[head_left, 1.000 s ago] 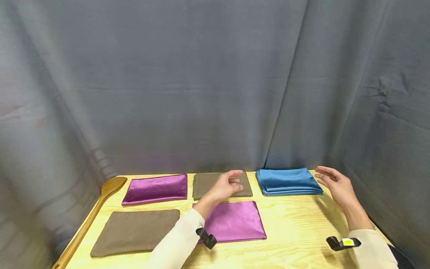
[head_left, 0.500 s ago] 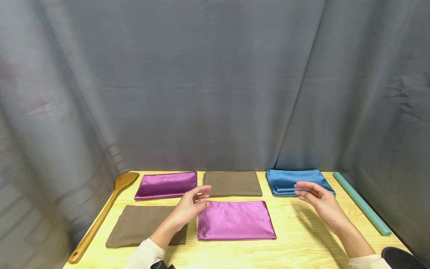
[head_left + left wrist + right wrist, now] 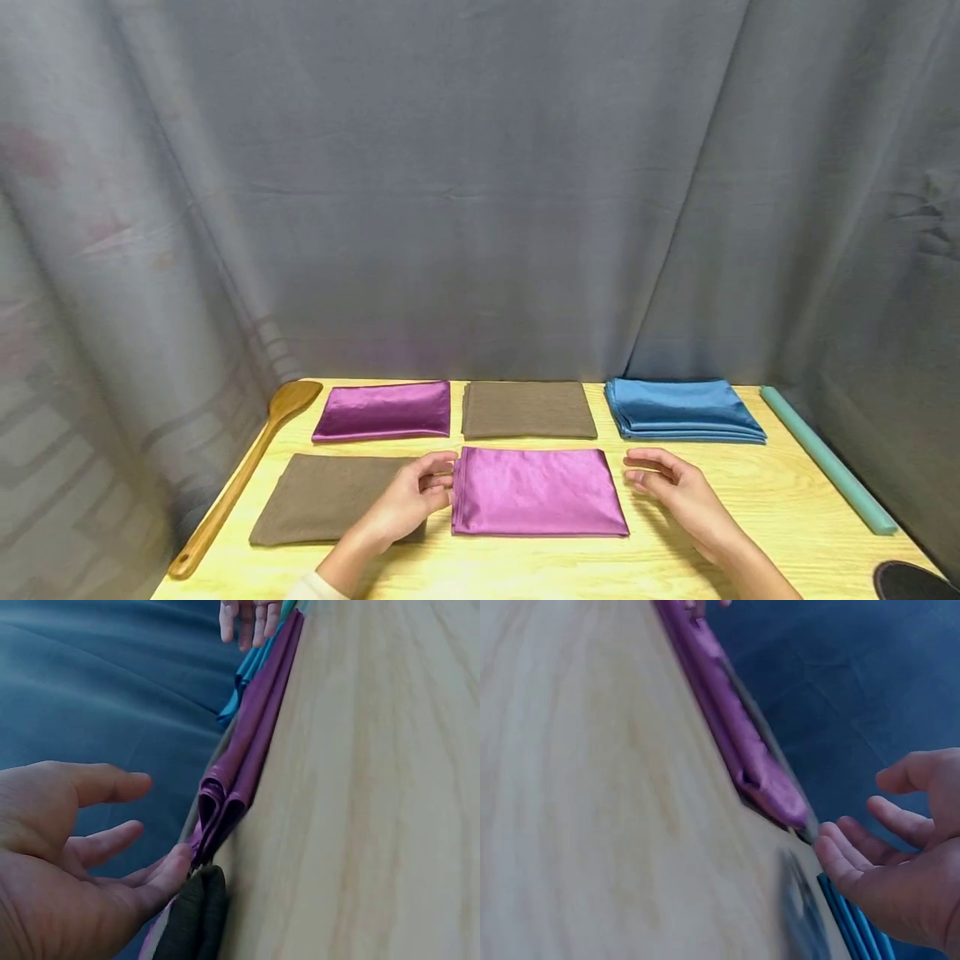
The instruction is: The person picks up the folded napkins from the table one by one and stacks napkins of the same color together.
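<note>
A folded, shiny pink-purple satin cloth (image 3: pixel 540 492) lies flat at the front middle of the table, between my two hands. My left hand (image 3: pixel 408 498) hovers at its left edge, over the right part of a folded brown cloth (image 3: pixel 322 500). In the left wrist view, the left hand (image 3: pixel 82 862) has spread, slightly bent fingers beside the folded purple layers (image 3: pixel 247 750); whether they touch is unclear. To the right of the satin cloth is my right hand (image 3: pixel 678 500), apart from it. Its fingers (image 3: pixel 844 862) are loosely bent around nothing in the right wrist view.
Along the back lie a darker purple folded cloth (image 3: pixel 382 411), a brown folded cloth (image 3: pixel 529 410) and a blue folded stack (image 3: pixel 686 410). A wooden spatula (image 3: pixel 240 479) borders the left side, a green rod (image 3: pixel 828 462) the right. Grey curtains (image 3: pixel 465 192) enclose the table.
Both hands have come down and toward the front, the right one leftward from beside the blue stack, now either side of the pink-purple cloth. The view has shifted, bringing the green rod into sight.
</note>
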Demonstrator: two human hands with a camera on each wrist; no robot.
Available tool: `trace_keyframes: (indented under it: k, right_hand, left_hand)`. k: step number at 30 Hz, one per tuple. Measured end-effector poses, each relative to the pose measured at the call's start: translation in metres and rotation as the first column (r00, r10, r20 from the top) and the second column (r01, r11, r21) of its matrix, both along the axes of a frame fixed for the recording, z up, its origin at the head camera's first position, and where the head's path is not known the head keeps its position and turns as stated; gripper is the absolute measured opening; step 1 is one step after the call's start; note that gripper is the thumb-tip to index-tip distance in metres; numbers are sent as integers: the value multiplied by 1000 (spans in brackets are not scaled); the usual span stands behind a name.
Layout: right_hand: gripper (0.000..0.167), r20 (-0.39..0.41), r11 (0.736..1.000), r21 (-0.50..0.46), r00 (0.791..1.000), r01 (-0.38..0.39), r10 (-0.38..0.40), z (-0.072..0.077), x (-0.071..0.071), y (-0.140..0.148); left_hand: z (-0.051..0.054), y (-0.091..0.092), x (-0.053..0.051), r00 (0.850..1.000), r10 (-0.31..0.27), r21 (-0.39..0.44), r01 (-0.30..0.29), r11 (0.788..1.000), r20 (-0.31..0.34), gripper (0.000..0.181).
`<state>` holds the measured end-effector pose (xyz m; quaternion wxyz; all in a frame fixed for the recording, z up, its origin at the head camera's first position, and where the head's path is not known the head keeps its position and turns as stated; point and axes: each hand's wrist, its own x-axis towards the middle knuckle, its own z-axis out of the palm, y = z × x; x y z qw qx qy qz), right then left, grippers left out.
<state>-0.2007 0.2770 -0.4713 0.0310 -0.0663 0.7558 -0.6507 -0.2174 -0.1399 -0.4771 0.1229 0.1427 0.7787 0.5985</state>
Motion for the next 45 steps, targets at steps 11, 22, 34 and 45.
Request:
trace_keyframes:
  k: [11,22,34,45]
  right_hand:
    - [50,81,993,24,991,-113,111,-6,-3,-1]
    - [45,98,994,12,989,-113,111,-15,0,-6]
    - [45,69,990,49,989,-131,128,-17,4,-12]
    - [47,66,988,79,990,-131,126,-17,3,-14]
  left_hand:
    - [-6,-3,-3,1000,-15,-5,15,1000,-22,55]
    - [-8,8,-6,999,-17,96,13,995,34,51]
    - [-12,20,-11,998,-43,85,38,996,46,48]
    - [-12,22,-8,997,-72,76,70,995,35,40]
